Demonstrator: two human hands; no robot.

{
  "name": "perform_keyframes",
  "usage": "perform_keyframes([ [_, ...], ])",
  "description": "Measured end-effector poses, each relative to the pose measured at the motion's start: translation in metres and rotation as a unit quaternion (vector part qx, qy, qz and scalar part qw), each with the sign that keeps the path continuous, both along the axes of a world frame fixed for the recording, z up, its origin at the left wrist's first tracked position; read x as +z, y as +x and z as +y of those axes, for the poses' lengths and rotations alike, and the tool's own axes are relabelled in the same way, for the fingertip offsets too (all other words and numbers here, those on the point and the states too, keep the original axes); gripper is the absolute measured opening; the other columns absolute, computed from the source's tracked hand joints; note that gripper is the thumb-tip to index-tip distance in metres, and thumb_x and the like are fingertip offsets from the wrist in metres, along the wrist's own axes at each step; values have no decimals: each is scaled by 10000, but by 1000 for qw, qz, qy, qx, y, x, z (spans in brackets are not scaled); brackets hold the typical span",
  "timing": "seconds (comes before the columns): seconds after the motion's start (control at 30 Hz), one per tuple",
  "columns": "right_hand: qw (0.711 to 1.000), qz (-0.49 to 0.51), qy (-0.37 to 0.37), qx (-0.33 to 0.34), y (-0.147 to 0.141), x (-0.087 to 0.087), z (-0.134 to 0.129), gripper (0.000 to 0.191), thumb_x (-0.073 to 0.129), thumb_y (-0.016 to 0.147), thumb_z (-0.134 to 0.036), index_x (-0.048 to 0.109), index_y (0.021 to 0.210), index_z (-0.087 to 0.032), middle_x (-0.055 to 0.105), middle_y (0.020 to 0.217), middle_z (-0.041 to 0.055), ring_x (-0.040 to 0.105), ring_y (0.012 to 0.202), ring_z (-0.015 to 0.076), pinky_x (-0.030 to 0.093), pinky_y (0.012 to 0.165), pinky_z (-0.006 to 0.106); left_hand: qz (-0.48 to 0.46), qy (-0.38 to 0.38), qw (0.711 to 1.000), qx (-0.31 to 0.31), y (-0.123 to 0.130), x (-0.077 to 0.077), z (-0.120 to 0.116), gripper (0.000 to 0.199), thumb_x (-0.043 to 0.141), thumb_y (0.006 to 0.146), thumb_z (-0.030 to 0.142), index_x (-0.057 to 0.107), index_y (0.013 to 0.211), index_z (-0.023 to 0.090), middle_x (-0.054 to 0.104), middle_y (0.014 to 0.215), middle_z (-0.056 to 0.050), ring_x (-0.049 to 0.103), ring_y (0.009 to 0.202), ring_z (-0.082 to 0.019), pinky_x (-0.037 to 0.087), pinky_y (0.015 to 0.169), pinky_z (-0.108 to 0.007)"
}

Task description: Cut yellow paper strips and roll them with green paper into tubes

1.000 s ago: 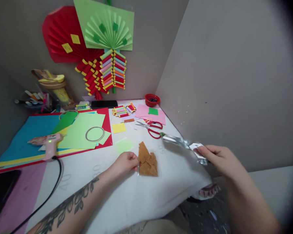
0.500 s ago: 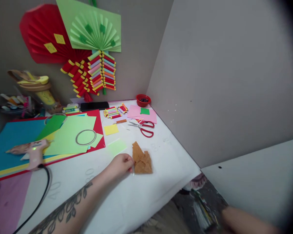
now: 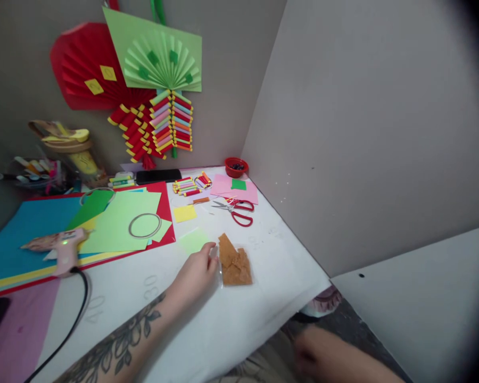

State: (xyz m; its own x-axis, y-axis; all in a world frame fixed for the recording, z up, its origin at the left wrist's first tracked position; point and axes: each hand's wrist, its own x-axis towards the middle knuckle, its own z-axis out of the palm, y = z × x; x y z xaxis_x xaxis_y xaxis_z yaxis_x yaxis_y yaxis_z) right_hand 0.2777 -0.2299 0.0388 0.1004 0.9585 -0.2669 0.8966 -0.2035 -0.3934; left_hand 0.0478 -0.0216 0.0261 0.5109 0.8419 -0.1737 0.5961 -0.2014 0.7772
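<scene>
My left hand (image 3: 197,268) rests on the white table at the left edge of a clear plastic packet (image 3: 234,266) with brown, broken, crisp-looking sheets inside. Its thumb and forefinger are closed at the packet's edge, and the other fingers are tucked out of sight. The packet lies flat. Low at the right, past the table's front edge, my right hand (image 3: 309,348) hangs above my lap. Motion smears its fingers, and nothing in it can be made out. A pale green paper square (image 3: 193,240) lies just behind my left hand.
Red-handled scissors (image 3: 241,213), a yellow paper square (image 3: 184,213) and small paper rolls (image 3: 184,185) lie farther back. A red bowl (image 3: 236,167) stands in the corner. At left, a glue gun (image 3: 67,252) with a black cable rests on coloured sheets (image 3: 120,221). Paper fans (image 3: 163,58) hang on the wall.
My right hand has come in leftward from the lower right, toward my lap. My left forefinger has lifted a little at the packet's edge. The view has shifted slightly.
</scene>
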Motion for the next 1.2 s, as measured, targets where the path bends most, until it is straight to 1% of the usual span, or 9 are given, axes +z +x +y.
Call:
perform_keyframes([
  [0.03, 996, 61, -48, 54, -2, -2, 16, 195, 587, 717, -149, 554, 531, -197, 578, 516, -24, 533, 492, 108, 366, 447, 213, 7, 2, 1000, -3, 0, 2, -1, 412, 392, 868, 353, 487, 1230, 181, 652, 783, -68, 587, 711, -205, 355, 631, -267],
  [0.13, 993, 94, 43, -63, -10, -9, 62, 97, 492, 783, -230, 506, 696, -189, 565, 588, -26, 553, 557, 125, 391, 504, 223, 20, 13, 1000, 3, -1, 3, -1, 438, 356, 885, 361, 464, 1261, 163, 662, 821, -92, 601, 750, -221, 369, 653, -280],
  [0.23, 963, 225, 21, -144, -19, -19, 93, 143, 464, 802, -304, 431, 897, -202, 501, 581, -78, 529, 440, 105, 386, 440, 207, 20, 14, 1000, -8, 0, 1, -2, 518, 346, 886, 320, 349, 1380, 164, 672, 945, -120, 616, 825, -231, 399, 710, -296],
  [0.37, 941, 298, -4, -160, -28, -32, 107, 278, 490, 763, -293, 387, 1007, -207, 492, 581, -103, 542, 394, 101, 355, 391, 187, -19, 31, 995, -91, 2, 3, -5, 457, 363, 871, 260, 484, 1307, 199, 638, 1142, -116, 590, 1018, -228, 399, 850, -295],
  [0.53, 931, 313, -27, -186, -13, -34, 108, 297, 459, 742, -284, 412, 1023, -203, 465, 548, -109, 505, 362, 105, 333, 361, 194, 25, 53, 998, -7, -2, 13, 2, 466, 363, 875, 305, 482, 1295, 142, 659, 1062, -141, 605, 947, -240, 414, 803, -321],
  [0.63, 952, 244, 5, -185, 19, -30, 111, 252, 442, 757, -269, 456, 996, -191, 483, 567, -85, 521, 401, 114, 393, 433, 221, 36, 70, 997, -14, -5, 15, 8, 366, 325, 895, 349, 597, 1069, 177, 671, 878, -82, 604, 810, -209, 410, 706, -298],
  [0.73, 985, 29, 70, -157, 58, -18, 116, 247, 405, 814, -241, 519, 1018, -161, 577, 634, -5, 593, 561, 164, 422, 546, 260, 70, 90, 993, -25, -6, 12, 10, 360, 283, 907, 344, 596, 818, 190, 638, 762, -54, 579, 723, -195, 391, 646, -292],
  [0.9, 939, -270, 130, -169, 75, -1, 120, 349, 378, 896, -302, 534, 1172, -157, 635, 1048, 156, 634, 715, 230, 407, 543, 297, 57, 146, 988, 12, -15, 10, 23, 284, 340, 859, 202, 584, 1003, 192, 623, 1048, -82, 580, 917, -199, 419, 773, -303],
  [1.2, 955, -70, 272, 91, -3, -14, 146, 172, 456, 878, -231, 614, 814, -206, 655, 904, 54, 611, 795, 183, 457, 690, 289, 150, 237, 958, 60, -46, 19, 56, 211, 420, 835, 255, 611, 868, 172, 593, 973, -96, 541, 932, -233, 410, 805, -331],
])
